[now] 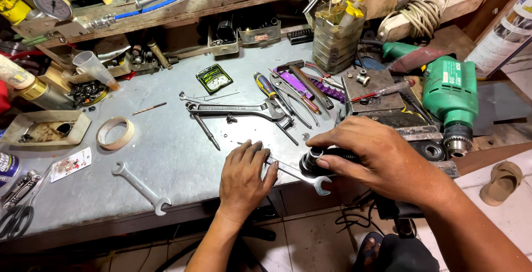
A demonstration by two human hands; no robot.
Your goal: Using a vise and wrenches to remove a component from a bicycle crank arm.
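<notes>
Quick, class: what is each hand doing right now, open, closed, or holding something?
Left hand: palm down, pressing on the spanner on the workbench.
Right hand: closed around a black cylindrical part.

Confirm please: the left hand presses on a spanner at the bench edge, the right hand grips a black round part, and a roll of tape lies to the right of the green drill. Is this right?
One detail is wrong. The head view shows the roll of tape far to the left of the green drill, not to its right. The left hand does press on the spanner, and the right hand grips the black round part.
</notes>
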